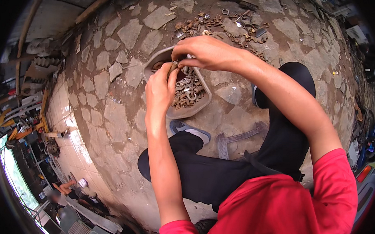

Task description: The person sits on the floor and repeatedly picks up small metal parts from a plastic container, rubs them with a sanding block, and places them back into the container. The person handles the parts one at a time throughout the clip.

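Both hands meet over a worn grey-brown plastic tub [187, 113] on the stone floor before me. My left hand [161, 85] and my right hand [197, 52] pinch a small brownish metal part [173, 68] between their fingertips; its exact shape is mostly hidden by the fingers. Inside the tub lies a heap of rusty bolts and nuts [188, 93], some greyer than others. My right forearm reaches in from the right, and my left wrist passes over the tub's left side.
Beyond the tub, rusty bolts and fittings [214, 21] are spread on the floor, with a metal ring [246, 19] among them. A shoe [191, 131] is close to the tub's near edge. At far left, another person [63, 188] is near a tiled strip [79, 146] and clutter.
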`<state>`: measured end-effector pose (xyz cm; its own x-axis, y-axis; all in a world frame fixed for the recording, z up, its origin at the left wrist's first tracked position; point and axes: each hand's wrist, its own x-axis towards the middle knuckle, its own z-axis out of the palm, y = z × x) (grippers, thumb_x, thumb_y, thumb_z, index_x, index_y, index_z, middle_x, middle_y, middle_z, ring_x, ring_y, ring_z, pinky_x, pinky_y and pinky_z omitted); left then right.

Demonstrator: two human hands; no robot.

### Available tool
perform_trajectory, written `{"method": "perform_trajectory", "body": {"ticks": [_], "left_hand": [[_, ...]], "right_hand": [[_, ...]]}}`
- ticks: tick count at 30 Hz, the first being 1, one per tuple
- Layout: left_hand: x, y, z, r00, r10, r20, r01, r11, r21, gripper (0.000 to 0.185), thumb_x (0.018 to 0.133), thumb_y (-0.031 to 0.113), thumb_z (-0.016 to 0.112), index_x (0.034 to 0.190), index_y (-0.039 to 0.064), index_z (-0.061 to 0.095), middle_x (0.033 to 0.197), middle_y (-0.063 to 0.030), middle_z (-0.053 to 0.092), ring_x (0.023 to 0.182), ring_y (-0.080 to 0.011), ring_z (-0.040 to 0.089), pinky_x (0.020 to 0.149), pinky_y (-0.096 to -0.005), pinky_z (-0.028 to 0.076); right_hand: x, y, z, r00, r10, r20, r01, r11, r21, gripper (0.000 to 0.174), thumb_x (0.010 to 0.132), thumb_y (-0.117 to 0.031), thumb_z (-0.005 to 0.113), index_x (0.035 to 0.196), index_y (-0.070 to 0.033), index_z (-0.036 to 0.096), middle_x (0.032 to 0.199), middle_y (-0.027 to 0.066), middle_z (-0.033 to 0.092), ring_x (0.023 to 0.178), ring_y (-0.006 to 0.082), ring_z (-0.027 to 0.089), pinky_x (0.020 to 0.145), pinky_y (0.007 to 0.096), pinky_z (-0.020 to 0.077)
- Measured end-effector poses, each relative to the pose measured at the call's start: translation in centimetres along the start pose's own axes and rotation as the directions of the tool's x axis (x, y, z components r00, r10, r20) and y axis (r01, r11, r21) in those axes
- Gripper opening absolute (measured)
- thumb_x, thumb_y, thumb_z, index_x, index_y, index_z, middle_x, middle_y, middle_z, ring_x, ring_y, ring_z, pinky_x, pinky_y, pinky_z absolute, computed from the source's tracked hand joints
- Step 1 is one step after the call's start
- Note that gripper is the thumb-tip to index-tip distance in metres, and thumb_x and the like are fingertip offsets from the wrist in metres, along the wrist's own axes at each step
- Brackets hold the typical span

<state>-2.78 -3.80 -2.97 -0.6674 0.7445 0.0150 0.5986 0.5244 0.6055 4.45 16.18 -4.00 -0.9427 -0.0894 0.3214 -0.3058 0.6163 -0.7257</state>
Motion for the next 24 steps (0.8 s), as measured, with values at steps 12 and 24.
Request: {"method": "perform_trajectory", "body": {"ticks": [12,24], "left_hand": [[0.7,-0.7,2.1,0.985,-0.166,0.043,0.170,0.920,-0.352,0.043,0.099,0.001,0.055,0.140,-0.001,0.046,0.102,-0.0094,0.073,0.095,-0.0130,0.066,0.086,-0.0274,0.052],[0.4,0.3,2.0,0.996,0.045,0.076,-0.030,0.982,-0.186,0.081,0.097,-0.005,0.046,0.163,0.016,0.004,0.114,-0.0285,0.068,0.108,-0.0432,0.067,0.090,-0.0454,0.052]], "right_hand": [[-0.3,0.2,0.0,1.000,0.012,-0.009,-0.012,1.000,-0.011,0.024,0.090,-0.017,0.068,0.111,-0.005,0.065,0.102,0.0142,0.067,0.095,0.0364,0.066,0.080,0.0450,0.0530],[-0.5,0.2,0.3,0.995,0.075,0.072,-0.078,0.996,0.040,0.028,0.088,-0.022,0.071,0.106,-0.002,0.064,0.093,0.0180,0.068,0.090,0.0395,0.066,0.079,0.0474,0.0522]]}}
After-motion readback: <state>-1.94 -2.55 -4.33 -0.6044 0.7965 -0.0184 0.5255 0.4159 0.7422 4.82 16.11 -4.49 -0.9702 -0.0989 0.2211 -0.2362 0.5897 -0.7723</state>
